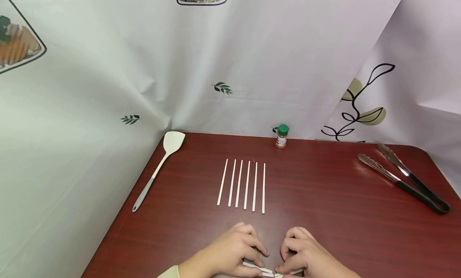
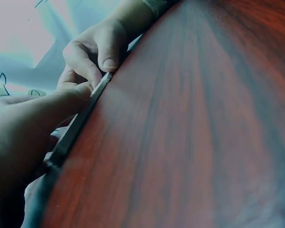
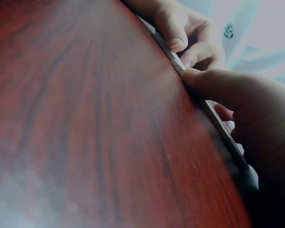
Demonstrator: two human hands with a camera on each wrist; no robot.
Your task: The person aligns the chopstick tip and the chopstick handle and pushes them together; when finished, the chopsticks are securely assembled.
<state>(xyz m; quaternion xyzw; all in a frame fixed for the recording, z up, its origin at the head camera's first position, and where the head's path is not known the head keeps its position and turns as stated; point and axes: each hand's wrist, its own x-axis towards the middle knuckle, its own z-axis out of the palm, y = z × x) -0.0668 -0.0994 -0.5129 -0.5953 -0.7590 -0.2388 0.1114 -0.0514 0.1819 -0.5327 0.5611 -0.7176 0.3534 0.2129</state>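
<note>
Low in the head view, my left hand [image 1: 235, 249] and right hand [image 1: 304, 255] face each other close to the table's near edge. White stick pieces [image 1: 266, 271] lie between them, their ends meeting between the two thumbs. My left thumb and fingers pinch the pieces on the left, and my right thumb and fingers pinch those on the right. The left wrist view has a thin stick [image 2: 75, 127] running under the left thumb. Seen from the right wrist, another stretch of stick [image 3: 224, 132] passes beneath the right thumb. Fingers cover much of the pieces.
Beyond the hands, several white sticks [image 1: 246, 186] lie side by side on the red-brown table [image 1: 317, 182]. A spatula [image 1: 158, 166] rests at the left edge. A green-capped spice jar [image 1: 282, 136] stands at the back, and black-handled tongs [image 1: 407, 178] lie at right.
</note>
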